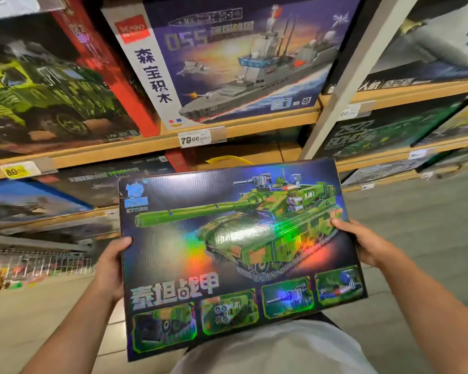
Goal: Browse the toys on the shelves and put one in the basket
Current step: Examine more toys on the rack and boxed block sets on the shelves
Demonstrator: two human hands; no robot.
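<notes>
Head view: wooden shelves (254,122) fill the frame from 9 to 3 o'clock, two large boxes clear on them, a truck box (46,87) and a warship box (243,58). At 6 o'clock, one tank box (235,255) is held off the shelves. Two hands grasp it: left hand (111,268) gripping at 9, right hand (368,244) at 3. Two price tags (195,138) read clearly.

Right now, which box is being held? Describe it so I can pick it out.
Below the wooden shelves, in front of the person, the left hand and right hand grip the tank box. Only it has a shiny rainbow-sheen front showing a green tank.
</notes>
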